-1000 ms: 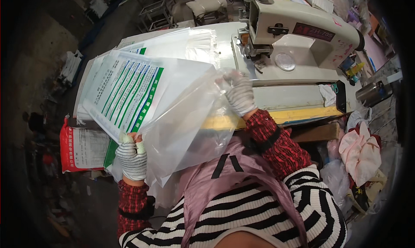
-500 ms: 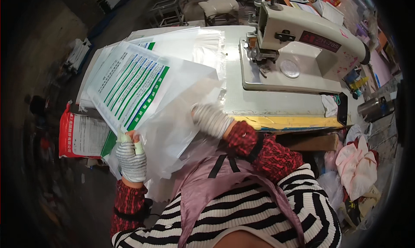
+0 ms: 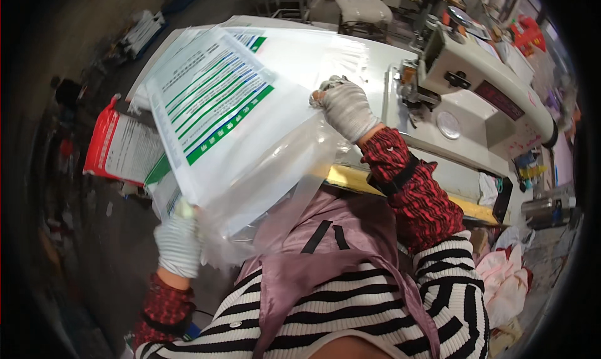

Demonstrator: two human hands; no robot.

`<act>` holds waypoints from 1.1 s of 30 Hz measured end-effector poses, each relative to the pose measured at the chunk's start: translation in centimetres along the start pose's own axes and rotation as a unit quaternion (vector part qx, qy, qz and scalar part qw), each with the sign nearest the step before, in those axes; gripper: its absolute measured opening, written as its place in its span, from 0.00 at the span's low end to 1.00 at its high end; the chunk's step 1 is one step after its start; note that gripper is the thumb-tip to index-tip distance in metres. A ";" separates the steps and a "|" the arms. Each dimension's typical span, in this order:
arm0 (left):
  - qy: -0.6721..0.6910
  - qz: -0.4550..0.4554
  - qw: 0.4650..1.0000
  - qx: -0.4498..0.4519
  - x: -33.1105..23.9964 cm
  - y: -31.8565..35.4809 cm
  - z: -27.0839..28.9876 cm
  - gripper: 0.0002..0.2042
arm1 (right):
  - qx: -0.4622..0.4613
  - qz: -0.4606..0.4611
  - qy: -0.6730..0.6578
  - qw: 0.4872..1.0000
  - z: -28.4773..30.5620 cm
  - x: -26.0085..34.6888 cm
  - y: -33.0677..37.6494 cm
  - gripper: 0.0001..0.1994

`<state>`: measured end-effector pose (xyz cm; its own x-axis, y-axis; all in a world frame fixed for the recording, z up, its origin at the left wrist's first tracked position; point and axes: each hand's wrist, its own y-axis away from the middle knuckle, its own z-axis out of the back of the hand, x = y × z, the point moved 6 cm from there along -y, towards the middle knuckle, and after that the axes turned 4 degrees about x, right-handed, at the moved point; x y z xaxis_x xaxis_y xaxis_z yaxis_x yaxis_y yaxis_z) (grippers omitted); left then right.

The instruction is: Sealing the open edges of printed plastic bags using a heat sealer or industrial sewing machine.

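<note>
A white printed bag (image 3: 275, 112) with green and blue stripes lies aslant over the table's left end, on a stack of similar bags. A clear plastic liner (image 3: 260, 193) spreads from the bag's near side and hangs toward my apron. My left hand (image 3: 178, 243), in a pale knit glove, is closed on the near left corner of the bag and liner. At the far right corner, my gloved right hand (image 3: 347, 110) has its fingers curled round the bag's edge. Its fingertips are partly hidden.
A sewing machine (image 3: 482, 87) stands on the table to the right. A yellow strip (image 3: 347, 176) runs along the near table edge. Beside the table at left hangs a red and white bag (image 3: 122, 143). Pink cloth (image 3: 506, 281) lies at the lower right, a metal cup (image 3: 544, 212) above it.
My right hand has moved up and right to the bag's far corner, drawing the liner out. My left hand has shifted slightly down and left. The view has turned a little.
</note>
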<state>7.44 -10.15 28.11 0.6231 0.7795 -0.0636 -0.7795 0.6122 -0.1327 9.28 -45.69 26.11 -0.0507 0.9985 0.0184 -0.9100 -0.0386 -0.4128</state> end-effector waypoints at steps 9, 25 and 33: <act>0.059 -0.120 0.979 0.153 -10.1 -4.2 -9.2 0.17 | 0.015 0.046 -0.083 0.995 1.0 9.4 4.4 0.04; 0.041 0.138 0.989 -0.031 7.9 -0.8 -2.1 0.11 | 0.040 0.023 -0.030 0.998 -1.7 7.7 9.4 0.05; 0.887 0.034 0.394 -0.238 20.7 2.0 -10.2 0.17 | -0.046 0.042 -0.085 0.994 -0.1 8.7 10.2 0.09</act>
<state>19.42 5.90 16.39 -0.0050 -0.7865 -0.6175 -0.9610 0.1746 -0.2146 -0.36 -37.43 21.93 -0.2004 0.9710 0.1304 -0.8584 -0.1098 -0.5011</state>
